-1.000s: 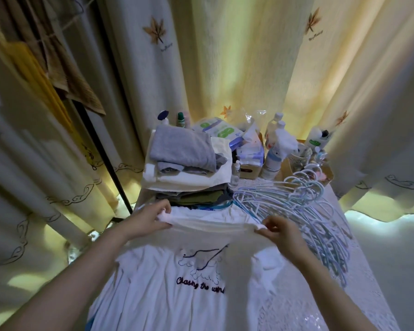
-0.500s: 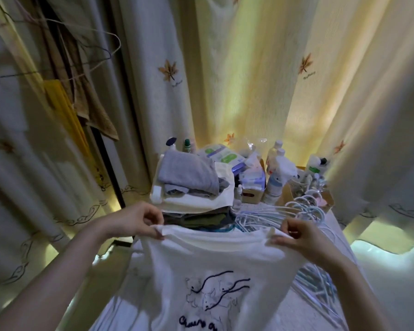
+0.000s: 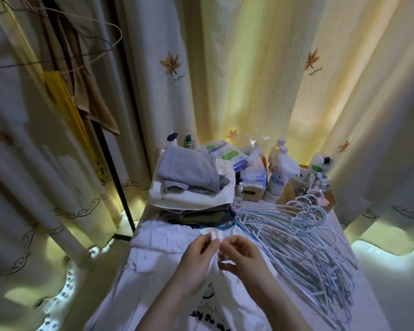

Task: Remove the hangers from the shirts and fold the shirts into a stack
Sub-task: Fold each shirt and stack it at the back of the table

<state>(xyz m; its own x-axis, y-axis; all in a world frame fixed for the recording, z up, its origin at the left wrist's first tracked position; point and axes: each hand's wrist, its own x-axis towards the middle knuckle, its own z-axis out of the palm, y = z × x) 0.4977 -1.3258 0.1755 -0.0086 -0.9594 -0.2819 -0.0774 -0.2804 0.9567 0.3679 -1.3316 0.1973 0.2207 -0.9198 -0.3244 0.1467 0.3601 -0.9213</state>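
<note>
White T-shirt with black print [image 3: 158, 261] spread on bench [image 3: 335, 226]. Left hand [image 3: 196, 261], right hand [image 3: 243, 256] meet at centre, each grip pinching shirt fabric, probably matching edges for fold. Pale blue hangers [image 3: 296, 235] heaped right, out of the way; stack of folded clothes [image 3: 191, 185] behind.

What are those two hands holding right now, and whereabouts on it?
The left hand and right hand both pinch the white printed shirt, at bunched fabric near its far end, the hands close together.
</note>
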